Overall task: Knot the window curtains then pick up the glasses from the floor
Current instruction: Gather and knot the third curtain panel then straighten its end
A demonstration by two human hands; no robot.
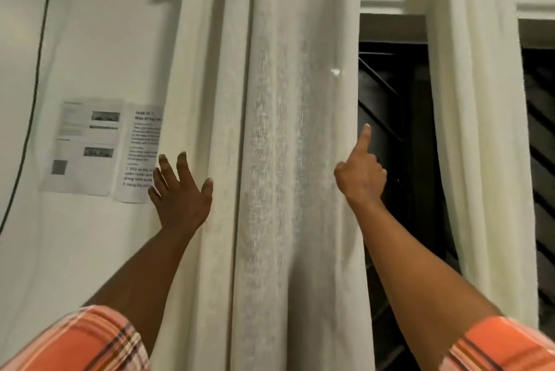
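Two printed sheets are stuck to the wall at nine o'clock. The right-hand one has a heading that seems to begin "TASK" and a lower line starting "Hang the"; the rest is too blurred to read.

The white curtain hangs dead centre, unknotted, with the dark window bare at its three o'clock side and a second curtain beyond. The left hand, at eight o'clock, is spread wide and grips nothing, its thumb touching the curtain's left fold. The right hand, at four o'clock on the curtain's right edge, points its index finger straight up with the others curled. I can't tell whether they pinch the hem.
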